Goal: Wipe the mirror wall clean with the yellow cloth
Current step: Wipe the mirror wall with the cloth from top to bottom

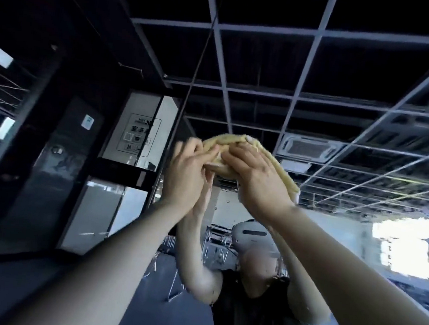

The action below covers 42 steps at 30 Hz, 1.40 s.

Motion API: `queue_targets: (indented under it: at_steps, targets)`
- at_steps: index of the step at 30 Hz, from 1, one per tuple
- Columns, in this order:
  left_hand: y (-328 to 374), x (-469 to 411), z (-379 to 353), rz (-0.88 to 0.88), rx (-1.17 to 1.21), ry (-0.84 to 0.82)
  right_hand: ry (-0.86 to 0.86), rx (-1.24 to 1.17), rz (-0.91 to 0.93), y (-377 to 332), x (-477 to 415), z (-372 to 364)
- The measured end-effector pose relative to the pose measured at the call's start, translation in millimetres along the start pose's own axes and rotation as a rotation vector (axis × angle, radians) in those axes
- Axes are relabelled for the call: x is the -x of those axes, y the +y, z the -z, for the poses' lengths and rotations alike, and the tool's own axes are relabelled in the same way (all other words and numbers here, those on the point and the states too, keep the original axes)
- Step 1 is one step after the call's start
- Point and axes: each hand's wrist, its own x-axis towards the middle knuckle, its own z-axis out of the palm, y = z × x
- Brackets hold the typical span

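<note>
I face the mirror wall (pixel 343 122), which fills most of the view and reflects a dark grid ceiling and my own raised arms. High up at the centre, the yellow cloth (pixel 236 139) lies bunched against the glass. My right hand (pixel 254 176) lies flat over the cloth and presses it to the mirror. My left hand (pixel 189 165) is beside it, fingers touching the cloth's left edge; the frame is blurred there, so the grip is unclear.
A dark frame (pixel 55 120) with glass door panels and a white sign (pixel 138 136) stands at the left. The mirror reflects a ceiling air unit (pixel 306 147), chairs behind me and a bright window (pixel 409 246) at the right.
</note>
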Motion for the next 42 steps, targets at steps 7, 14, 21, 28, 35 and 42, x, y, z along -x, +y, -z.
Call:
queue_targets:
  at_steps: [7, 14, 21, 28, 35, 42]
  targets:
    - [-38.8, 19.1, 6.5, -0.174, 0.003, -0.111, -0.093, 0.113, 0.092, -14.3, 8.7, -4.6]
    - [-36.8, -77.1, 13.6, 0.085, -0.058, -0.064, -0.011, 0.055, -0.085, -7.4, -77.1, -11.7]
    - [-36.3, -16.6, 29.9, 0.115, -0.148, -0.046, -0.095, -0.017, 0.011, -24.7, -59.4, -21.8]
    - [-57.9, 89.1, 58.6, 0.145, -0.264, -0.048, -0.318, -0.093, 0.220, -73.6, -12.5, -36.6]
    - [-18.7, 119.9, 52.6, 0.557, -0.215, -0.039, -0.490, 0.073, 0.437, -75.1, -7.6, -21.7]
    - [73.9, 102.7, 9.1, 0.516, -0.080, -0.017, -0.287, 0.025, 0.385, 5.8, 39.5, 20.2]
